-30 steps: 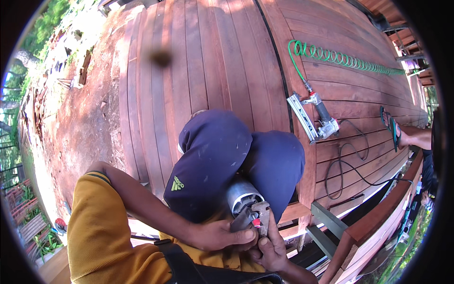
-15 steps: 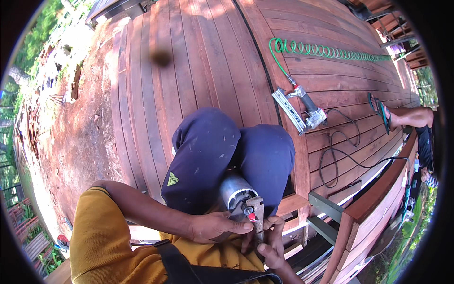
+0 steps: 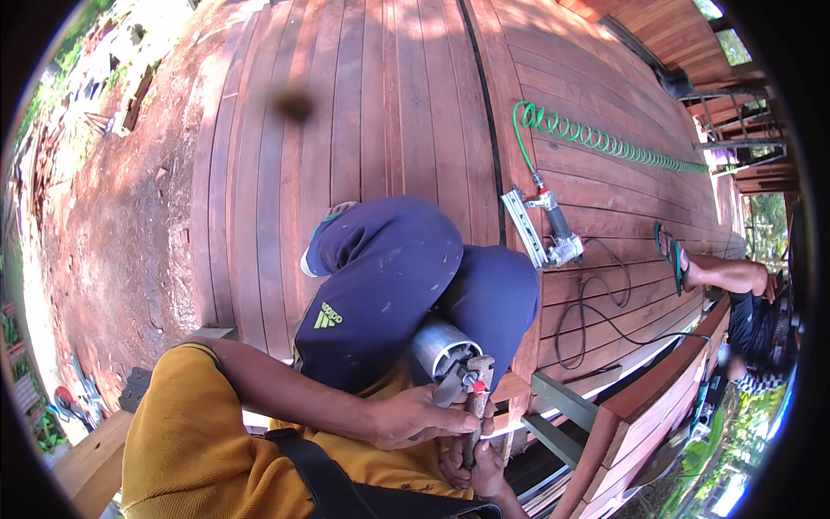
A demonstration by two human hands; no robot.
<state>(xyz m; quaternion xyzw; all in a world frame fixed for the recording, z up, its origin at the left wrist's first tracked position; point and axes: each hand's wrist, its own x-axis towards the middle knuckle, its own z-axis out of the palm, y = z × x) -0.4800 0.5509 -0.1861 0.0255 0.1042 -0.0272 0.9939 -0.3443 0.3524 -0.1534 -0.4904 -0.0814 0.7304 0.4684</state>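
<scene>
A silver cylinder-shaped power tool (image 3: 437, 342) is wedged between my thighs, its open end and small spindle (image 3: 468, 379) facing me. A worn metal wrench (image 3: 484, 372) has its head at the spindle, beside a small red part (image 3: 479, 387). My right hand (image 3: 477, 465) is closed around the wrench's handle. Against the spindle lies a flat grey metal piece (image 3: 449, 388), and my left hand (image 3: 421, 419) is closed at its lower end, the thumb reaching across to the wrench. Some fingers of both hands are hidden.
On the deck (image 3: 372, 112) ahead lies a nail gun (image 3: 550, 229) with a green coiled air hose (image 3: 596, 137). A black cord (image 3: 581, 316) loops near a wooden bench-like edge (image 3: 635, 394). At the right, a person's sandalled foot (image 3: 673, 257) rests on the boards.
My view has shifted, so the deck items appear moved. The wrench tilts slightly more, and my right hand's fingers have closed more tightly around its handle. The cylinder stays between my thighs.
</scene>
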